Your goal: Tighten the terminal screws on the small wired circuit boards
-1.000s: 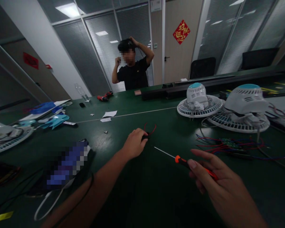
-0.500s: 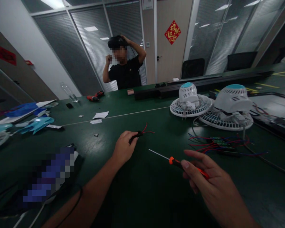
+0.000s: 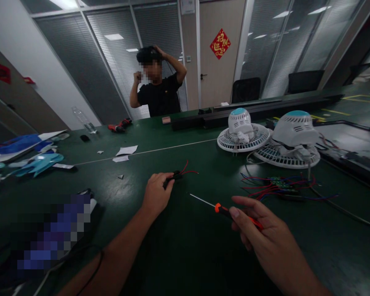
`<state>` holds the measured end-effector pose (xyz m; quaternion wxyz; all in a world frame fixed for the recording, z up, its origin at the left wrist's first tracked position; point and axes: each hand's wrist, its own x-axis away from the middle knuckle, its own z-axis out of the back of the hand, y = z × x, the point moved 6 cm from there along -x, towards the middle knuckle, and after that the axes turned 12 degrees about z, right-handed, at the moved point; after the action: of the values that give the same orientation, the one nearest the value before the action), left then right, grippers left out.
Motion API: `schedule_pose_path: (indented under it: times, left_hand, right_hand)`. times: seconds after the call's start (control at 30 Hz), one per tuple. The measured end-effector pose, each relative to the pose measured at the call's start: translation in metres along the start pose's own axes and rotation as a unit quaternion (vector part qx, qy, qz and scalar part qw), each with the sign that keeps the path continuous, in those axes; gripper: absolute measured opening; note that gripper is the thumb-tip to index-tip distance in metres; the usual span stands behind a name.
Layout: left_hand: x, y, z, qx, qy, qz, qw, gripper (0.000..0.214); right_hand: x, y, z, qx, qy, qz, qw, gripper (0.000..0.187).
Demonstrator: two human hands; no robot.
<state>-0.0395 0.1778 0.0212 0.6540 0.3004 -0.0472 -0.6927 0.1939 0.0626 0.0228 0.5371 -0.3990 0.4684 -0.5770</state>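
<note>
My left hand (image 3: 156, 193) is closed around a small black part (image 3: 176, 174) with thin red wires sticking out of its far end; its exact kind is partly hidden by my fingers. In my right hand (image 3: 262, 230) I hold a screwdriver (image 3: 223, 210) with an orange and black handle. Its thin metal shaft points left, and the tip is a short way off from the black part. To the right of both hands, a green circuit board (image 3: 279, 183) with red and blue wires lies on the dark green table (image 3: 185, 246).
Two white fan units (image 3: 242, 133) with round grilles stand at the back right. A red power drill (image 3: 119, 125), a plastic bottle (image 3: 84, 121) and paper scraps (image 3: 126, 151) lie farther back left. Blue plastic pieces (image 3: 43, 162) sit at left. A person in black (image 3: 162, 96) is across the table.
The whole view has shifted slightly, so things appear a little farther left. Both hands keep their grips, with the screwdriver and black part held much as before.
</note>
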Motion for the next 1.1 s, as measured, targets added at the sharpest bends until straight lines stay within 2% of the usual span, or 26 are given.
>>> schedule_pose_path:
  times: [0.2, 0.27, 0.33, 0.47, 0.57, 0.67, 0.8, 0.97, 1.03, 1.1]
  left_hand:
    - [0.000, 0.006, 0.007, -0.011, 0.035, 0.004, 0.999, 0.019]
    - [0.003, 0.011, 0.011, -0.017, 0.050, 0.005, 0.999, 0.017]
    - [0.008, 0.021, 0.013, -0.020, 0.038, -0.012, 0.999, 0.016]
    - [0.031, 0.057, 0.009, -0.012, -0.061, -0.083, 0.995, 0.010]
    - [0.058, 0.085, 0.005, -0.001, -0.130, -0.113, 0.985, 0.007]
    - [0.083, 0.101, -0.005, 0.029, -0.217, -0.090, 0.972, 0.008]
    - [0.100, 0.102, -0.013, 0.032, -0.226, -0.079, 0.970, 0.012]
    - [0.104, 0.096, -0.018, 0.041, -0.234, -0.087, 0.967, 0.016]
    - [0.104, 0.096, -0.018, 0.040, -0.230, -0.098, 0.967, 0.015]
    - [0.103, 0.097, -0.018, 0.042, -0.228, -0.104, 0.967, 0.015]
  right_hand:
    - [0.000, -0.004, 0.003, -0.060, 0.031, 0.000, 0.998, 0.042]
    - [-0.001, -0.006, 0.005, -0.097, 0.050, -0.006, 0.994, 0.039]
    - [-0.002, -0.006, 0.008, -0.141, 0.073, -0.019, 0.987, 0.038]
    - [-0.005, -0.004, 0.015, -0.222, 0.117, -0.047, 0.967, 0.037]
    - [-0.005, -0.005, 0.018, -0.263, 0.124, -0.061, 0.955, 0.033]
    - [-0.005, -0.011, 0.023, -0.270, 0.106, -0.063, 0.955, 0.029]
    - [-0.011, -0.014, 0.051, -0.203, 0.073, -0.064, 0.974, 0.030]
    - [-0.032, 0.003, 0.124, 0.017, 0.069, -0.039, 0.997, 0.032]
    - [-0.042, 0.009, 0.148, 0.131, 0.049, -0.009, 0.990, 0.032]
    - [-0.050, 0.016, 0.160, 0.236, 0.000, 0.016, 0.972, 0.029]
